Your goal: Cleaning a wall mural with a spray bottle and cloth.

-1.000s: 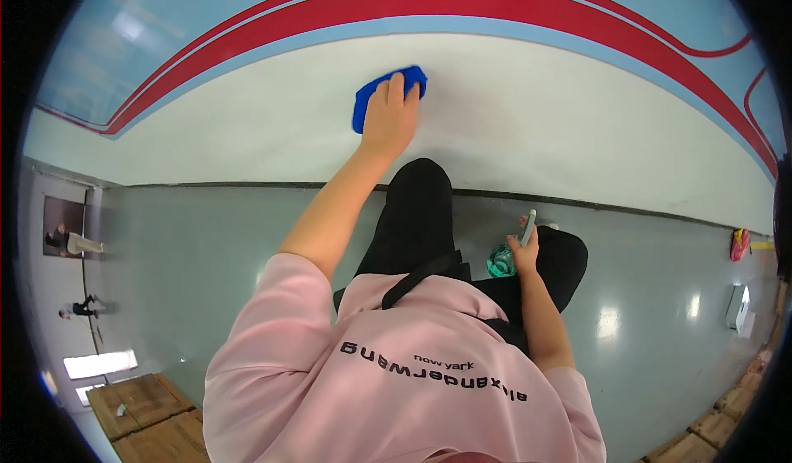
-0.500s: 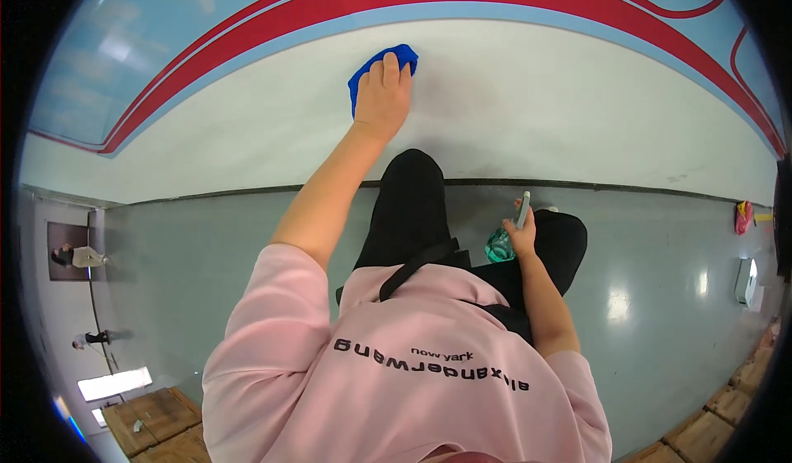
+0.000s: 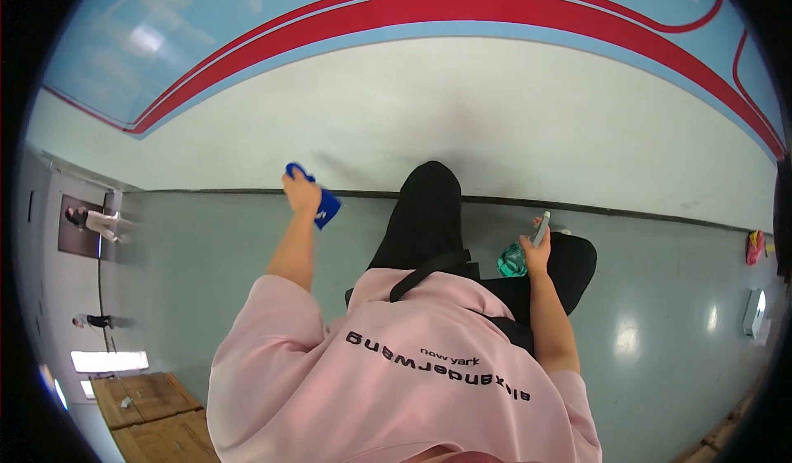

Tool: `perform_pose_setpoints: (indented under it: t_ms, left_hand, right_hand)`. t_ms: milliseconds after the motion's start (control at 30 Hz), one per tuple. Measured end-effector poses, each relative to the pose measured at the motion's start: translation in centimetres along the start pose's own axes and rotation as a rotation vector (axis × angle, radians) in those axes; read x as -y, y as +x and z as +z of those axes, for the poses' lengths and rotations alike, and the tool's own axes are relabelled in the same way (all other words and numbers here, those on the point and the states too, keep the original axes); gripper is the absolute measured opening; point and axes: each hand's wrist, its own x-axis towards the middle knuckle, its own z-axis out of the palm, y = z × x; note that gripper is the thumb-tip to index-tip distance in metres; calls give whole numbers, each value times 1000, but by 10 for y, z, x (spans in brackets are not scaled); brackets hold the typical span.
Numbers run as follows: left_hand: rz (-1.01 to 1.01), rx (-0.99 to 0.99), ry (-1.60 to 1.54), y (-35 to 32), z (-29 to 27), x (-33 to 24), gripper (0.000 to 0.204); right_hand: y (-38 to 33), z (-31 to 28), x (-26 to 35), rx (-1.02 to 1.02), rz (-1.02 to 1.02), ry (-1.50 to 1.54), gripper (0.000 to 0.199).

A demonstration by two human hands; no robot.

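A crumpled blue cloth (image 3: pixel 328 206) is gripped in my left hand (image 3: pixel 302 192), close to the bottom edge of the white lower wall (image 3: pixel 528 125). One end of the cloth sticks out above my fingers and the rest hangs toward my body. Whether it touches the wall I cannot tell. My right hand (image 3: pixel 537 253) is closed around the neck of a spray bottle with a clear green body (image 3: pixel 511 260) and a grey-white head, held beside my bent right knee. A faint greyish patch or shadow shows on the wall ahead of my left knee.
Above the white part, the wall carries a red band (image 3: pixel 495 5) and light blue paint. Grey floor (image 3: pixel 660 298) surrounds me. Wooden boxes (image 3: pixel 161 401) stand at the lower left. A pink-and-yellow bag (image 3: pixel 755 248) and a white box-like object (image 3: pixel 753 313) lie far right. Two people are far left.
My left hand has come down and to the left with the blue cloth, from high on the white wall to near its base. My right hand still holds the spray bottle by my knee.
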Motion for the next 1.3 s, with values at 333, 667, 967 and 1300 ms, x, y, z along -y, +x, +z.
perform_pose_setpoints:
  t_ms: [333,667,967,1300]
  left_hand:
    - [-10,-260,-337,37,-43,-6,54]
    - [-126,-197,-504,53,-38,-123,51]
    - [-128,-147,-555,56,-36,-130,47]
    - [-406,-196,-494,84,-41,-144,45]
  right_hand:
    - [8,3,-6,106,-9,-99,56]
    - [9,1,3,114,58,-200,58]
    - [10,-1,-7,110,47,-115,56]
    - [12,1,6,121,76,-89,55]
